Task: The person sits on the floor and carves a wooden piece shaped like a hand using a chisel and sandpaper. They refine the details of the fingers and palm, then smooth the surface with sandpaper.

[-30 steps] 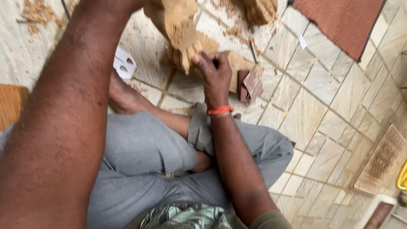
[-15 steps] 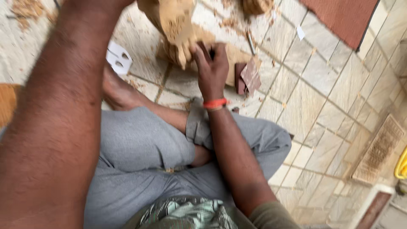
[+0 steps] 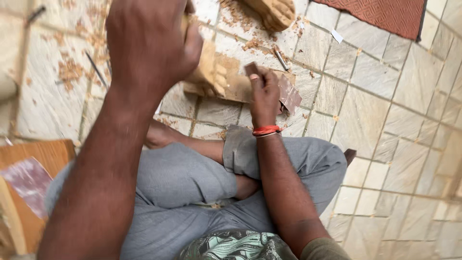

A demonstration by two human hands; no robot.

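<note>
Honestly no packages, signs or screens here, only a tiny white paper scrap point(image 3: 338, 36) on the floor tiles point(image 3: 375, 72), maybe a label.

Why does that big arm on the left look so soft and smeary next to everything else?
Head view: the left hand and its forearm sit close to the lens, so they blur; the right hand and the wooden carving look sharper. Light is soft and even, with no glare on the stone floor.

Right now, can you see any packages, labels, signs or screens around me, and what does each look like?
None that I can make out. The nearest candidate is a small white scrap of paper on the stone tiles, upper right, near the red-brown mat; too small to tell if it is a label.
</note>
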